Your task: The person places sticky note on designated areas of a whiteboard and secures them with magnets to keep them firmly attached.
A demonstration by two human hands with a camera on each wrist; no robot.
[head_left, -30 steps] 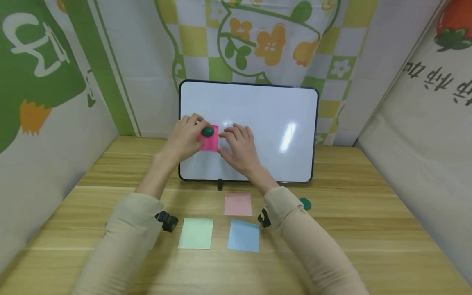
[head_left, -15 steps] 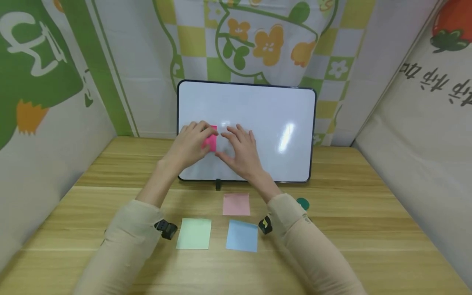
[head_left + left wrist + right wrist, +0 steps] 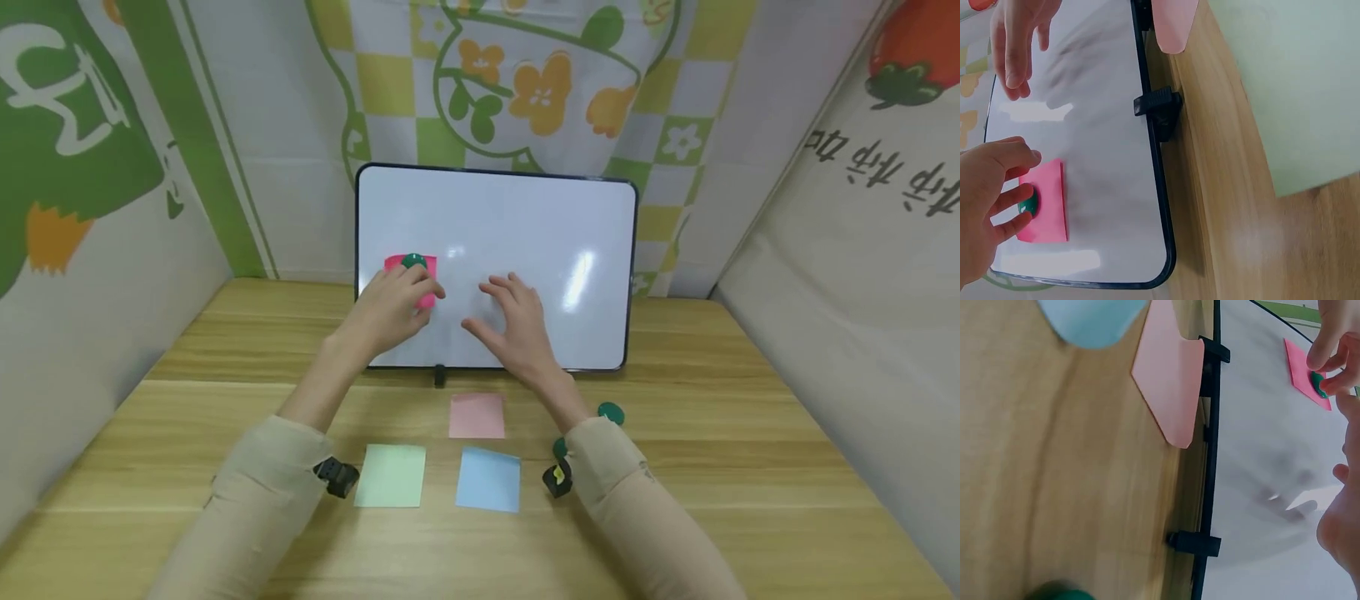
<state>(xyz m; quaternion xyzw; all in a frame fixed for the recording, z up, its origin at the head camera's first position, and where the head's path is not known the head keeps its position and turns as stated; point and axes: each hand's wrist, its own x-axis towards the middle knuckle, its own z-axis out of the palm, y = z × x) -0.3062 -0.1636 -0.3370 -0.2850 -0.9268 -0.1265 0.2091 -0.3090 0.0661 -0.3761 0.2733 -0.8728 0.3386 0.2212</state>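
A bright pink sticky note [image 3: 431,270] lies against the whiteboard [image 3: 517,225], on its left side. On the note's upper part sits a round green magnet [image 3: 413,260]. My left hand [image 3: 386,310] hovers just in front of the note with loosely bent, spread fingers, covering its lower left part. The left wrist view shows the magnet [image 3: 1029,204] partly behind those fingers, and I see no grip on it. My right hand [image 3: 522,329] is before the board's middle, fingers spread, holding nothing.
Pale pink [image 3: 477,416], green [image 3: 390,476] and blue [image 3: 488,480] sticky notes lie on the wooden table [image 3: 315,550]. Two more green magnets, one farther right [image 3: 611,413] and one partly hidden [image 3: 560,447], lie by the right sleeve. Black feet [image 3: 439,377] support the board.
My left hand has drawn down from the magnet, which now shows on the pink note. My right hand has moved right and lower, away from the note's edge.
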